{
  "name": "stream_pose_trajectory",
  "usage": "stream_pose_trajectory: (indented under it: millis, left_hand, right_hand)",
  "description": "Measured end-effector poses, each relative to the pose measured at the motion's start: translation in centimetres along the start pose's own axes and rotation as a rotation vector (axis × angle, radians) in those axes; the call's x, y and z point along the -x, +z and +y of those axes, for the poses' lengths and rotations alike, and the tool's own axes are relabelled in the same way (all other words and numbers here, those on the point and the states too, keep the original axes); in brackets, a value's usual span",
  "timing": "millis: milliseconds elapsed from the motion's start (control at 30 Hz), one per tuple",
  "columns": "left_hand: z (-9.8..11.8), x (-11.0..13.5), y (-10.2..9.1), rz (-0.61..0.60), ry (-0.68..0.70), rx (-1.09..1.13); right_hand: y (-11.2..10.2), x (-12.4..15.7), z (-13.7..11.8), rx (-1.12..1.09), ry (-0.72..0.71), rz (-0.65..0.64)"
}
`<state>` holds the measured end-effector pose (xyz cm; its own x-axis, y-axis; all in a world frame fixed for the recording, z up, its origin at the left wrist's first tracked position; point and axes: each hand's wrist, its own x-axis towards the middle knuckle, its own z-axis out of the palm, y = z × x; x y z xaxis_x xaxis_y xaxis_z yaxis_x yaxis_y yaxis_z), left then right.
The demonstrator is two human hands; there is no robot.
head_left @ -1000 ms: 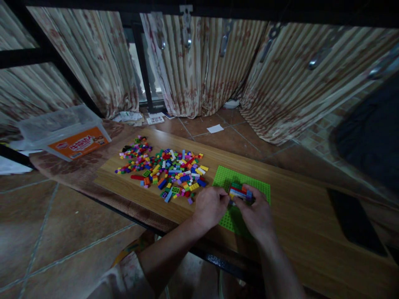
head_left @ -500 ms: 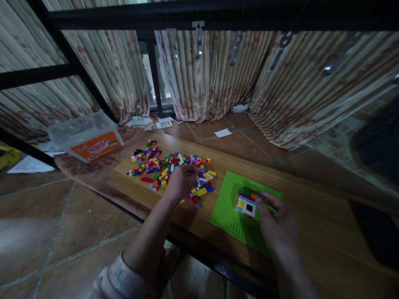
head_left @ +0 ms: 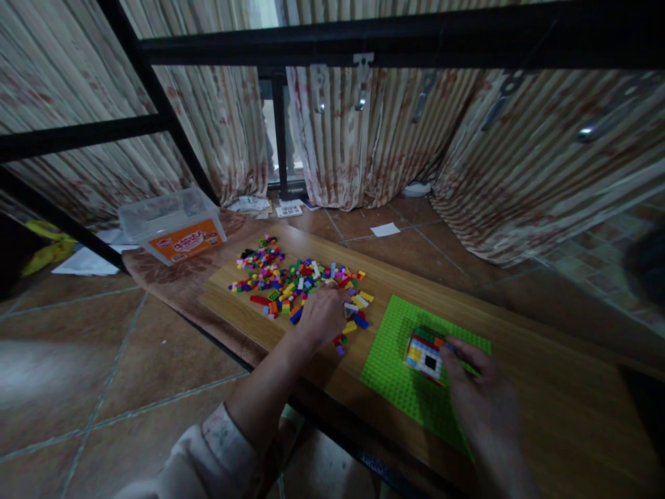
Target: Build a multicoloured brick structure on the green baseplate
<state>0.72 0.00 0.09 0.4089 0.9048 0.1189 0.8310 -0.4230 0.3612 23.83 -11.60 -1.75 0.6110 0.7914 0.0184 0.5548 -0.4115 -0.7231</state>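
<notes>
**Brick build (head_left: 423, 352) pinched at lower right, left hand (head_left: 323, 315) among the loose bricks (head_left: 300, 283)**

In my head view, the brick build is over the green baseplate (head_left: 387, 378), right of centre; I can't tell whether it is pressed down. I judge the step in hand to be picking out a piece, and the next move calls for a clean pinch on a single brick. My right hand (head_left: 481, 391) has thumb and forefinger closed on the build's right corner. My left hand curls down near the frame's centre, fingertips hidden, so I can't tell whether it grips anything. Both work well apart above the counter (head_left: 545, 374).
</notes>
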Motion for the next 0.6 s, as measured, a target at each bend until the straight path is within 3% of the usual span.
stream_pose_trajectory:
  millis: [233,400,600]
  left_hand:
    - [-1.9,0.4,-1.3,-0.046,0.035,0.091]
    - [-1.4,0.9,-1.6,-0.122,0.146,0.084]
    - [-0.9,1.0,-1.0,-0.112,0.154,0.050]
  right_hand:
    - [0.0,0.0,0.2,-0.010,-0.006,-0.008]
    - [0.1,0.1,0.0,0.017,-0.016,-0.002]
    - [0.2,0.2,-0.1,0.023,-0.018,-0.001]
